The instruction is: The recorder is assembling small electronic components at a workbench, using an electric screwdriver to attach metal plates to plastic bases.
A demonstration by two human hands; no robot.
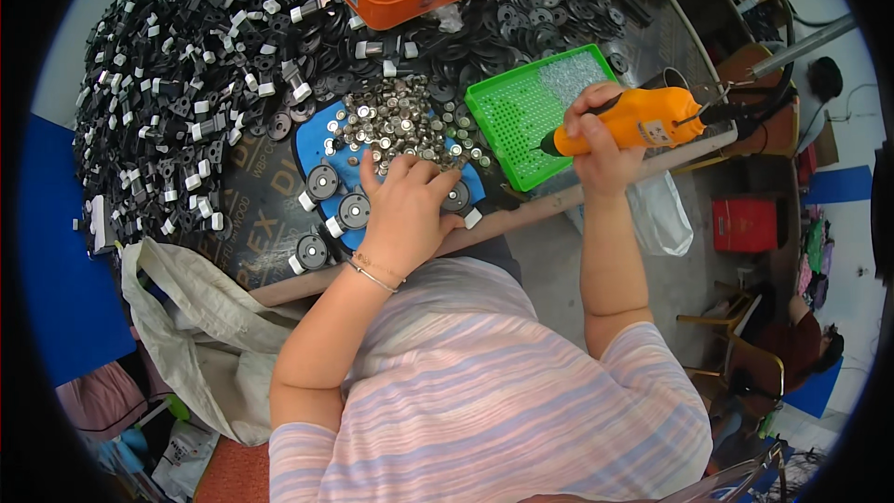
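Note:
My right hand point(603, 135) is wrapped round an orange electric screwdriver point(652, 118). Its dark tip points left over a green perforated basket point(503, 135), where small silvery screws point(573, 79) lie heaped at the far right. My left hand point(407, 208) rests palm down with fingers spread at the near edge of a pile of small round metal caps point(396, 116) on a blue mat point(312, 135). Partly under its fingers is a black disc point(456, 196) with a white tab; the thumb lies beside it. Similar discs point(354, 211) sit left of this hand.
A large heap of black parts with white ends point(186, 84) covers the table's left side. An orange-red tray point(428, 2) of parts stands at the back, near loose black discs point(535, 9). A pale cloth sack point(205, 317) hangs at the near left edge. Another person point(792, 349) sits at far right.

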